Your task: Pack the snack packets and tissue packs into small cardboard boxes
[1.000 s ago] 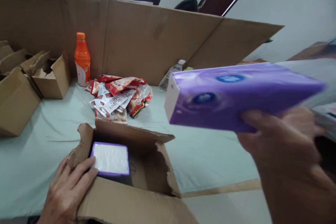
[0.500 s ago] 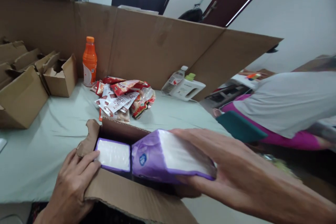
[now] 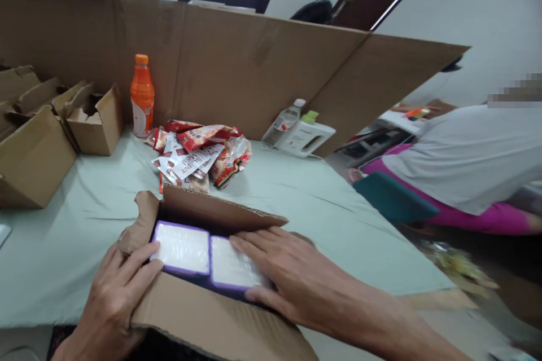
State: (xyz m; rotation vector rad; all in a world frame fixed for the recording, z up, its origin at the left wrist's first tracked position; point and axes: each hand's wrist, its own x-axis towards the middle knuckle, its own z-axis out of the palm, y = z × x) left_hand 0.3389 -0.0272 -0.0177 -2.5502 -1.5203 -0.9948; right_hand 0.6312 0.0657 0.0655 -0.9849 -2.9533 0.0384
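An open cardboard box (image 3: 207, 313) sits at the near edge of the table. Side by side in it are two purple-and-white tissue packs, the left pack (image 3: 182, 248) and the right pack (image 3: 232, 265), white faces up. My left hand (image 3: 110, 296) grips the box's left side, fingertips touching the left pack's edge. Across the right end of the box, my right hand (image 3: 282, 271) holds the right tissue pack, fingers on its far side and thumb on its near side. That hand hides the pack's right end.
Behind the box lie crumpled red and white food packets (image 3: 199, 152). An orange bottle (image 3: 143, 96), a clear bottle (image 3: 284, 124) and a white jug (image 3: 307, 135) stand near the cardboard partition (image 3: 237, 62). Small cardboard boxes (image 3: 38, 158) are at left; a seated person (image 3: 470, 152) is at right.
My right hand has lowered the right tissue pack from a tilted position into the box, beside the other pack. My left hand has stayed on the box.
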